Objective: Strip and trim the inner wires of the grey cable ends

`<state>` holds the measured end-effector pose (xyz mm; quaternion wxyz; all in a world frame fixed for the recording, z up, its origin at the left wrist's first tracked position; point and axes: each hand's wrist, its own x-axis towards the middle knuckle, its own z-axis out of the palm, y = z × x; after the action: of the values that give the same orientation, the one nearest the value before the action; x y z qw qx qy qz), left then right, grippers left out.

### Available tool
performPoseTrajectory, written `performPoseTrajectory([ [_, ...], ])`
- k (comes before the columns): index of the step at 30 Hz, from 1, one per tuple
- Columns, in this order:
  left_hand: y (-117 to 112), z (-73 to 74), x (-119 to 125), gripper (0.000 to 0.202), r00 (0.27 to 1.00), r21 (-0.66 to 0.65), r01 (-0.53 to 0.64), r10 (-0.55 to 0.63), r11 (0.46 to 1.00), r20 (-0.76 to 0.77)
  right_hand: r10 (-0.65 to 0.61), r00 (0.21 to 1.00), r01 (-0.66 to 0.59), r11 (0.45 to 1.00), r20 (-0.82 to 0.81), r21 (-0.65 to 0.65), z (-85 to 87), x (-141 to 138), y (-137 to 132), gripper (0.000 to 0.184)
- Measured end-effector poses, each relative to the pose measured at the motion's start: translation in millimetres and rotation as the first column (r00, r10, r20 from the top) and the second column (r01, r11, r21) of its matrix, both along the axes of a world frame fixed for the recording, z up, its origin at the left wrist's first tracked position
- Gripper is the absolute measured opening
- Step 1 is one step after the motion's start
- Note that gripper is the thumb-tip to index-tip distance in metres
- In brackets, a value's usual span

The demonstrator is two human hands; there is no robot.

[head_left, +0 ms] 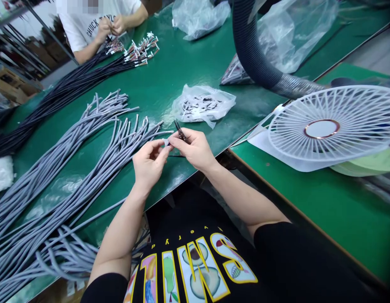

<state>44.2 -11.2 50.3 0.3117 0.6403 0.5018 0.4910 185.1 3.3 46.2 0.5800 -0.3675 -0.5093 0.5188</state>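
Note:
My left hand [150,163] is closed, with thumb and forefinger pinching a pale grey piece [166,142] that looks like the end of a grey cable. From under my left wrist a single grey cable [102,216] runs back to the lower left. My right hand [196,147] is closed around a slim dark two-pronged tool [180,132], like tweezers, its tips pointing up and away. The right fingertips meet the pale piece beside the left ones. Just beyond both hands lies an open clear plastic bag [204,104] of small black-and-white parts.
Bundles of grey cables [78,181] cover the green table's left side. Black cables [71,84] with white connectors lie farther back, where a co-worker's hands [111,26] work. At right are a ribbed black hose [245,46] and a white fan grille [356,122]. Plastic bags [201,17] lie behind.

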Motion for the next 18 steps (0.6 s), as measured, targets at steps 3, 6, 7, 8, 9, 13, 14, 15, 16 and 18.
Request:
performPoseTrajectory([
  [3,1.6,-4.9,-4.3,0.018,1.0,0.094,-0.002,0.002,0.996,-0.01,0.016,0.994,-0.021,0.998,0.105,0.052,1.4,2.7,2.4,0.039],
  [6,4.0,-11.7,-8.4,0.016,0.998,0.138,0.021,-0.03,0.99,0.058,-0.062,0.972,0.026,0.987,0.229,0.156,-0.2,9.9,2.8,0.04],
  [7,5.3,-13.6,-9.6,0.016,0.994,0.133,0.024,-0.037,0.991,0.099,-0.112,0.954,0.054,0.977,0.278,0.208,-1.0,13.1,1.1,0.039],
  [8,6.7,-15.1,-10.6,0.017,0.989,0.121,0.021,-0.038,0.992,0.143,-0.164,0.929,0.076,0.962,0.332,0.262,-1.9,16.4,-1.7,0.038],
  [9,8.2,-16.4,-11.5,0.018,0.983,0.104,0.015,-0.034,0.994,0.181,-0.212,0.896,0.085,0.944,0.391,0.317,-2.9,19.5,-5.4,0.036],
  [13,12.5,-20.6,-14.1,0.022,0.97,0.061,-0.004,-0.011,0.998,0.244,-0.347,0.708,0.007,0.874,0.615,0.486,-9.4,25.8,-21.7,0.034],
  [14,13.0,-21.6,-14.5,0.023,0.968,0.061,-0.001,-0.015,0.998,0.252,-0.378,0.652,-0.02,0.858,0.657,0.514,-11.8,25.2,-24.2,0.036],
  [15,13.3,-22.5,-14.8,0.023,0.966,0.065,0.003,-0.02,0.998,0.259,-0.409,0.595,-0.043,0.843,0.691,0.536,-14.4,23.9,-25.7,0.038],
  [16,13.5,-23.5,-14.9,0.022,0.964,0.073,0.008,-0.028,0.997,0.265,-0.439,0.543,-0.061,0.83,0.716,0.555,-17.0,22.0,-26.1,0.04],
  [18,13.9,-25.3,-15.0,0.02,0.959,0.099,0.023,-0.05,0.995,0.278,-0.492,0.459,-0.08,0.807,0.74,0.585,-21.6,17.3,-24.9,0.042],
])
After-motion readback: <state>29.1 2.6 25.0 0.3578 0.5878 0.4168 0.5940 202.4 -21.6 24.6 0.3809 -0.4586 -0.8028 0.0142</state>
